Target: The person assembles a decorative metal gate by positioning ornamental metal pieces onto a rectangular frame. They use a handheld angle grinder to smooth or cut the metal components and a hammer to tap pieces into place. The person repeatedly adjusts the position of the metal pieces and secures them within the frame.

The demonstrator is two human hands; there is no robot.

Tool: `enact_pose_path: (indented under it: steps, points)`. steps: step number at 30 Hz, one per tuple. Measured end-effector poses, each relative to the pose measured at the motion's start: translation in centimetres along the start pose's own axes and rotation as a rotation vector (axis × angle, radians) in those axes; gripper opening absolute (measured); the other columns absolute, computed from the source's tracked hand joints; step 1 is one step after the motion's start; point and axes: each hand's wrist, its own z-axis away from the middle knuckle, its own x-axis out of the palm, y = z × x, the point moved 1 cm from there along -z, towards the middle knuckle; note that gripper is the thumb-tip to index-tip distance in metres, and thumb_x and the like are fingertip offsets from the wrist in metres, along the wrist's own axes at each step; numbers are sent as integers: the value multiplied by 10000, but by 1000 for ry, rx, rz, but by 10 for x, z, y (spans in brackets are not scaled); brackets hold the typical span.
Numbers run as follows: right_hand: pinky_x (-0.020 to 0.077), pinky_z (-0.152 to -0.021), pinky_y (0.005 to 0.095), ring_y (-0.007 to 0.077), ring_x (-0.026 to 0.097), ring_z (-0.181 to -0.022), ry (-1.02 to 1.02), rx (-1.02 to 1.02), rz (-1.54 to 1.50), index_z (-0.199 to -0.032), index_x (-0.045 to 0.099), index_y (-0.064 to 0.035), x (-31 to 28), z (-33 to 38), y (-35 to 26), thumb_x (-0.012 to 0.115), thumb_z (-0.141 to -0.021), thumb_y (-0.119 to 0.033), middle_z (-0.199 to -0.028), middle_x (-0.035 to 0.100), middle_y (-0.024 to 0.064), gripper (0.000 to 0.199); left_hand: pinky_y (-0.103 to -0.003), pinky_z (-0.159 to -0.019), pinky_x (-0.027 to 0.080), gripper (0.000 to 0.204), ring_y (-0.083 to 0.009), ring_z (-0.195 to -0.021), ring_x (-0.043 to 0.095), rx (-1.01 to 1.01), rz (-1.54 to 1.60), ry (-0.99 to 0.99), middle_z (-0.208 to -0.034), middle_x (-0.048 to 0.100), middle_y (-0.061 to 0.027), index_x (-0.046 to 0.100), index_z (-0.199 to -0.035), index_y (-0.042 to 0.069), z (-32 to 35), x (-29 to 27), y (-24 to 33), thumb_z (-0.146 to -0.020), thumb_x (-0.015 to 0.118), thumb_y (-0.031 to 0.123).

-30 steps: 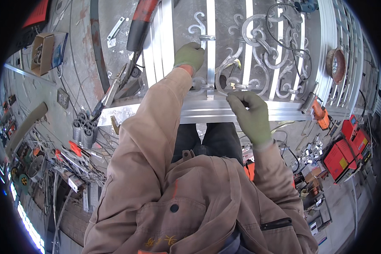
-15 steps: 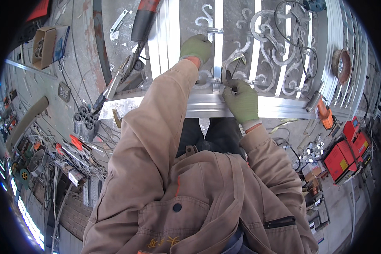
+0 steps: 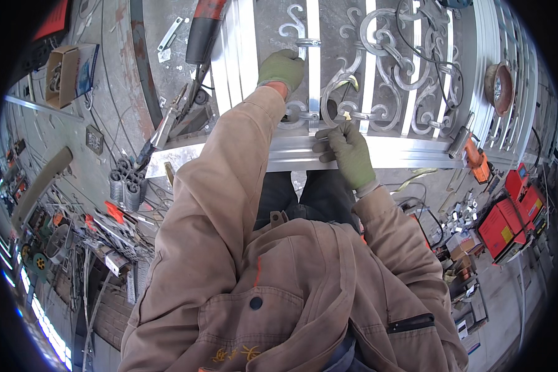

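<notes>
Silver metal gate panel with scroll ornaments lies flat across frame top-centre. Its near rail runs just above the knees; clutter crowds both sides. Left hand, gloved, arm outstretched, curled around a vertical bar. Right hand rests on the rail, fingertips pinching a small clip.

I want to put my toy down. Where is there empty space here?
Bare grey floor lies between the cardboard box and silver scrollwork metal gate. Crowded: metal scraps on the left, red machines on the right.
</notes>
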Motion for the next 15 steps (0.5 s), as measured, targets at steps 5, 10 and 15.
enact_pose_path:
  steps: [5, 10, 15]
  points:
    - [603, -663, 297, 165, 748, -756, -28, -17, 83, -1098, 644, -17, -3, -13, -6, 692, -1144, -182, -943, 797, 138, 178, -386, -955, 631, 438, -232, -1017, 848, 2, 32, -8, -1114, 888, -121, 812, -1430, 65, -2, 1, -4, -1095, 726, 333]
    - [627, -766, 407, 288, 788, -826, 57, -90, 494, -1117, 728, -13, -1, -31, 6, 783, -1065, -217, -952, 815, 176, 217, -397, -956, 631, 432, -247, -1015, 845, -5, 65, 7, -1115, 887, -131, 822, -1406, 58, 1, 1, -2, -1084, 731, 330]
    - [627, -953, 531, 450, 806, -1048, 124, -98, 891, -1170, 780, -48, 15, -43, -5, 805, -1027, -276, -1075, 840, 218, 270, -407, -956, 628, 389, -276, -1017, 839, 24, 12, 34, -1130, 880, -142, 851, -1348, 87, 6, -3, 3, -1073, 725, 332]
